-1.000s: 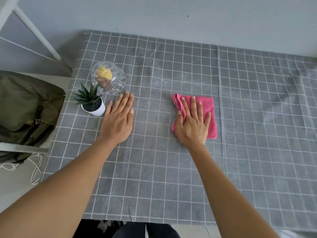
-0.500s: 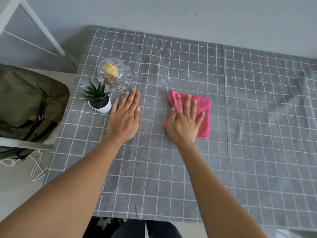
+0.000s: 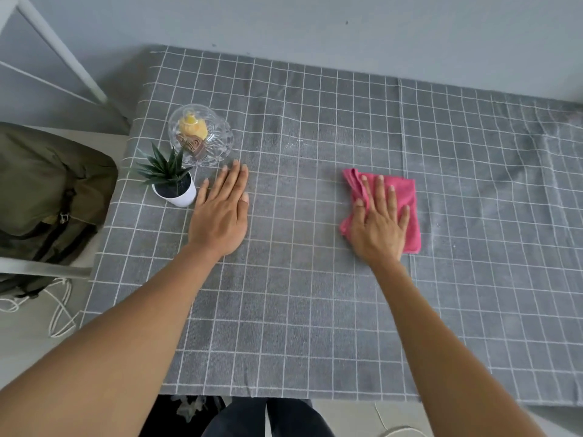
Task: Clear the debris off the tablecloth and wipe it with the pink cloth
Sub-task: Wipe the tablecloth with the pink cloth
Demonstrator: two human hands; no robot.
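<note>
A grey tablecloth (image 3: 299,310) with a white grid covers the table. My right hand (image 3: 378,225) lies flat with spread fingers on the folded pink cloth (image 3: 407,197), pressing it onto the tablecloth right of centre. My left hand (image 3: 220,216) rests flat and open on the tablecloth, palm down, holding nothing, just right of the plant pot. Fine white specks (image 3: 296,141) dot the fabric beyond the hands, and more specks (image 3: 438,227) lie right of the cloth.
A small succulent in a white pot (image 3: 173,187) and a clear glass dish (image 3: 200,134) with yellow and brown items stand at the left edge. An olive backpack (image 3: 47,190) sits on a chair at left. A grey wall borders the far side.
My right hand has slid the pink cloth to the right, away from my left hand, after a short move leftward. The left hand stays flat by the plant pot.
</note>
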